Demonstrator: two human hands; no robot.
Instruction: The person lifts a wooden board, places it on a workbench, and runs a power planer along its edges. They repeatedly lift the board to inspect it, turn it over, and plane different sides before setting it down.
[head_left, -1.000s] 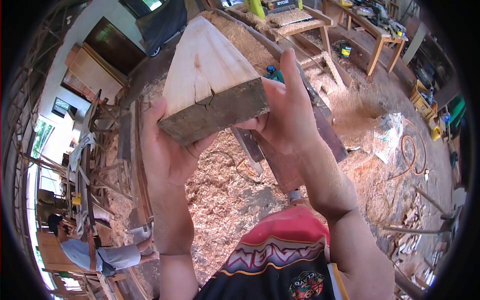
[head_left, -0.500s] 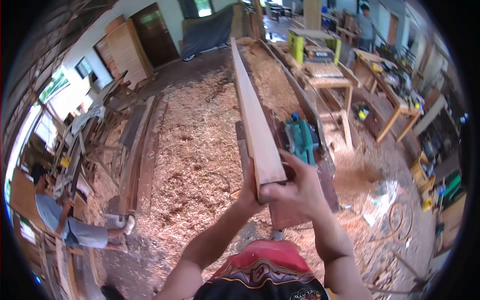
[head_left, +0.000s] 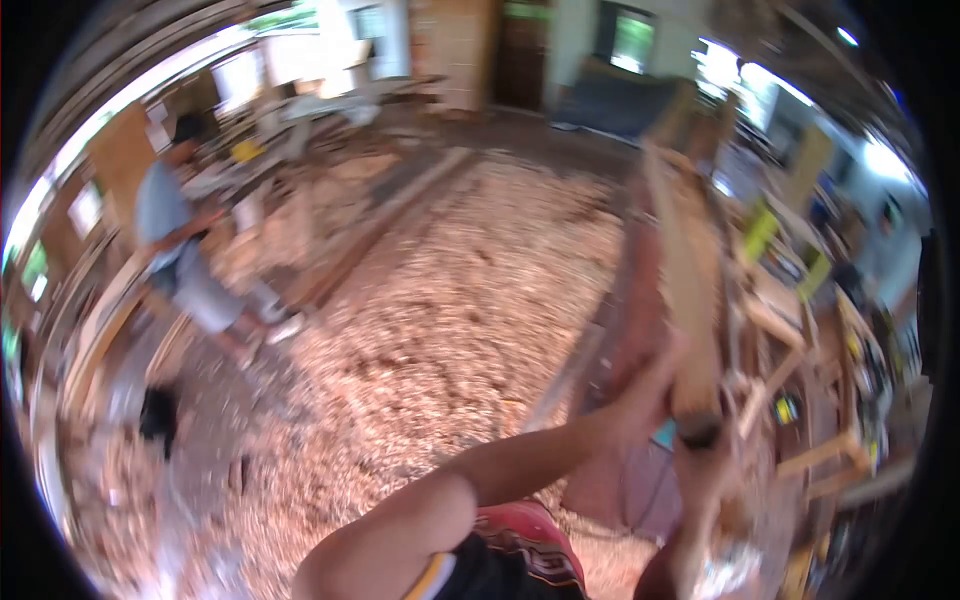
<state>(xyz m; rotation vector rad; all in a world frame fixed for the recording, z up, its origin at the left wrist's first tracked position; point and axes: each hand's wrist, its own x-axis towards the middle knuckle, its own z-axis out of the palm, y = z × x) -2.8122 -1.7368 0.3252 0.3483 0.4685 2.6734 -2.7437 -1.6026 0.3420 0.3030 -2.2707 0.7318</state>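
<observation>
A long wooden board [head_left: 690,290] stretches away from me on the right side of the view, its dark near end facing me. My left hand [head_left: 650,385] lies against the board's left side near that end, blurred by motion. Under and beside the near end, my right hand [head_left: 705,470] supports the board, its fingers smeared. Below the board stands a reddish-brown bench surface [head_left: 625,480]. Only a bit of a teal tool [head_left: 664,434] shows between my arms.
Wood shavings [head_left: 450,330] cover the floor. At the left a person in a grey shirt [head_left: 165,210] is beside stacked timber. A yellow-green machine [head_left: 762,235] and a wooden stand [head_left: 820,455] are on the right. A dark cover [head_left: 615,100] hangs at the back.
The view has swung left, so the board and my hands now appear farther right. The board's near end shows a dark face, and the teal tool is mostly hidden.
</observation>
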